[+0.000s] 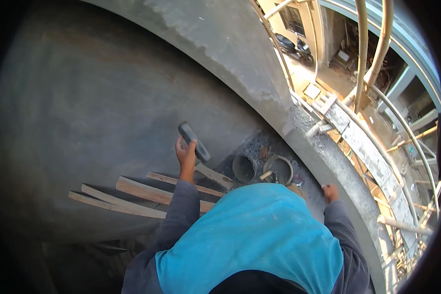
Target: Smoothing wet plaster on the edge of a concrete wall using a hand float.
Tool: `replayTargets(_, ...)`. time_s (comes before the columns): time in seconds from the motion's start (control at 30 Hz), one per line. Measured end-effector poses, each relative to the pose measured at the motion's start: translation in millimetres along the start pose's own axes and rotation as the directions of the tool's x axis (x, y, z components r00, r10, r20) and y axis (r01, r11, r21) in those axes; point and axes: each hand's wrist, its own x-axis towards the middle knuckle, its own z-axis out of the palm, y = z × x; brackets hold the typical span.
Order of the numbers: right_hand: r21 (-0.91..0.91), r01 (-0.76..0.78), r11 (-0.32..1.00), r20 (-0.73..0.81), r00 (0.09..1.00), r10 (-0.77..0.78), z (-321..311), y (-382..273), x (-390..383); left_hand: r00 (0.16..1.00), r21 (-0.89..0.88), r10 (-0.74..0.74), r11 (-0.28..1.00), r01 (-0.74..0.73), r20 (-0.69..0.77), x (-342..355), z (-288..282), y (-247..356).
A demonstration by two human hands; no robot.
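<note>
L hand [185, 156] w/ grey block [193, 136], R hand [330, 192] by ledge [323, 161]

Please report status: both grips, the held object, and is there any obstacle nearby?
Left grip holding grey block. Block aslant in view. Right grip at concrete ledge, contact unclear. Nearby: wooden strips, two buckets.

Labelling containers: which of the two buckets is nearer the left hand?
The dark grey bucket, left of the pair; the pale-rimmed bucket, with a tan handle at its edge, sits farther from the left hand.
</note>
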Motion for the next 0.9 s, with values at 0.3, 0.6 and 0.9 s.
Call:
replayTargets(0.3, -0.208, 0.308, 0.929, 0.027, 0.951, -0.309, 28.4, -106.7, -68.5, 0.831, -0.275, -0.538, 0.786, 0.554, 0.139, -69.4, -56.1, -123.3)
replayTargets(0.6, -0.053, 0.972, 0.228, 0.09, 0.233, -0.968, 123.6, -361.4, -249.7, 0.829, -0.172, -0.39, 0.857, 0.486, 0.402, -65.6, -19.7, -117.6)
replayTargets(0.9, -0.085, 0.919, 0.384, 0.185, 0.394, -0.9, 234.4, -352.0, -312.2, 0.731, -0.393, -0.368, 0.66, 0.641, 0.575, -92.4, -92.1, -173.2)
